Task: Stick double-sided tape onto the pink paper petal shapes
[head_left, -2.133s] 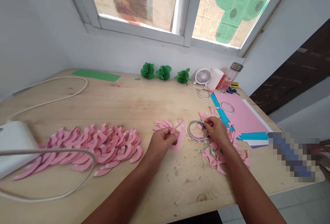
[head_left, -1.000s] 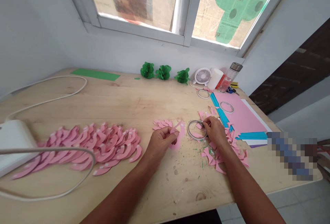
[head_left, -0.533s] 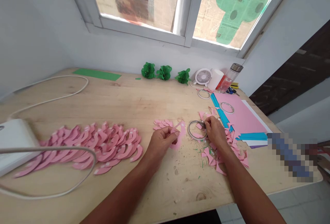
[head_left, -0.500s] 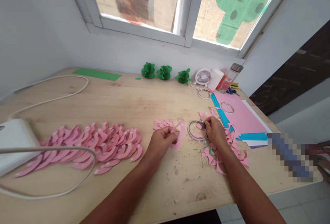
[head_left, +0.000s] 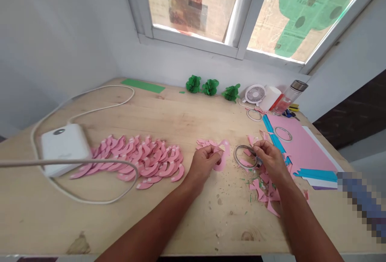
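Observation:
Between the thumb and fingers of my left hand (head_left: 206, 162) is a curved pink paper piece (head_left: 224, 158), its loose end curling to the right. My right hand (head_left: 271, 160) pinches the right side of a narrow tape roll (head_left: 236, 158), which stands close to the table surface. Just behind my left hand sits a small group of pink paper cutouts (head_left: 205, 143). Angular pink scraps (head_left: 258, 189) lie under and around my right hand. A large overlapping pile of curved pink pieces (head_left: 144, 159), with pale patches at their ends, spreads to the left.
A white power bank (head_left: 64, 145) with a looping cable (head_left: 105, 202) is at the left. Green paper pompoms (head_left: 210, 87), a small fan (head_left: 255, 94) and a glass bottle (head_left: 291, 97) line the wall. Pink sheets (head_left: 304, 149) and another tape ring (head_left: 283, 134) lie right.
The view has swung left, so things appear farther right and more of the power bank shows. My left hand keeps the pink piece; my right hand stays on the tape roll.

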A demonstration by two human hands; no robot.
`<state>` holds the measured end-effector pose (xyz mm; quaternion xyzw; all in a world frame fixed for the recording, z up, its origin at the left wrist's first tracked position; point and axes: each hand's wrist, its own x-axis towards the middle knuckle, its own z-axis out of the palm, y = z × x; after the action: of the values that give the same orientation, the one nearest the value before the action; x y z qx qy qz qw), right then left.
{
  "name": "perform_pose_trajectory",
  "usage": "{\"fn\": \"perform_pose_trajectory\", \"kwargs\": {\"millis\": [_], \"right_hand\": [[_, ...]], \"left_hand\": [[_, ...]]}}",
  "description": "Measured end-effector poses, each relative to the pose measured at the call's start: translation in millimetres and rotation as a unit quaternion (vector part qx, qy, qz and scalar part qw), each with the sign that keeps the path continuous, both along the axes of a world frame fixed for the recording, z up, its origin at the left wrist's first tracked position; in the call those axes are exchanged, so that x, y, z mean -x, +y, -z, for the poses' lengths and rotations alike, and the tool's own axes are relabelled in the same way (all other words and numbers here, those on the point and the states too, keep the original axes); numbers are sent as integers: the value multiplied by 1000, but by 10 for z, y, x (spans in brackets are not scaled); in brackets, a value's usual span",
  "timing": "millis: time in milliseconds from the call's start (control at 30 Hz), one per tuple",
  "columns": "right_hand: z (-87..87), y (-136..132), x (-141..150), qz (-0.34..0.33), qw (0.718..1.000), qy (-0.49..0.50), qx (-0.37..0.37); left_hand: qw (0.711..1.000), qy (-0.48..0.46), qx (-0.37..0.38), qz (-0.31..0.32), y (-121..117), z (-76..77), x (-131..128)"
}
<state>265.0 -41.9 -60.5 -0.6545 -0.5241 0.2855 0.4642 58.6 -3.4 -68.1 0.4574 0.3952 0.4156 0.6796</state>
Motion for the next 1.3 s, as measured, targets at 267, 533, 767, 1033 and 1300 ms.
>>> {"fn": "perform_pose_trajectory", "kwargs": {"millis": [267,533,767,1033,1300], "right_hand": [[-238,-113,457,-124,991,14,38],[-74,-46,695,-123,992,-19,37],[24,-43,693,-112,993,-23,25],[44,-39,691,-105,992,-71,1],[49,-51,691,-97,987,-122,-26]], "left_hand": [[1000,-19,-8,-21,15,63,4],[999,-25,-17,-41,15,55,5],[999,-24,-18,-43,12,49,-9],[998,6,-46,-35,5,87,-19],[988,78,-121,-52,9,163,-7]]}}
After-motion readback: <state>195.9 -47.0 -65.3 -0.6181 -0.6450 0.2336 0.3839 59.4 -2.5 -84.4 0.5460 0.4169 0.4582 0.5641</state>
